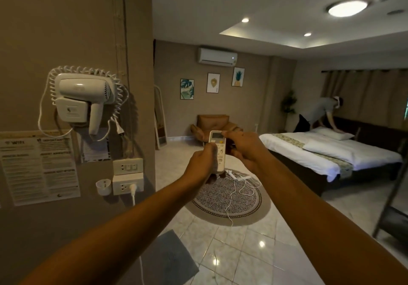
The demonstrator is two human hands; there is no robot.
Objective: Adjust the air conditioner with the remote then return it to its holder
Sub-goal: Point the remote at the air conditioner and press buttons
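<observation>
I hold a white remote upright at arm's length, its small screen and yellow button facing me. My left hand wraps its lower half from the left. My right hand pinches its upper right edge with fingertips near the screen. The white air conditioner hangs high on the far wall, above and beyond the remote. A small white cup-shaped holder is fixed to the near wall at lower left, beside the sockets, with nothing in it.
A wall-mounted hair dryer with a coiled cord, paper notices and sockets fill the near wall. A round rug with loose white cables lies on the tiled floor. A bed stands right, a person bending over it; an armchair sits behind.
</observation>
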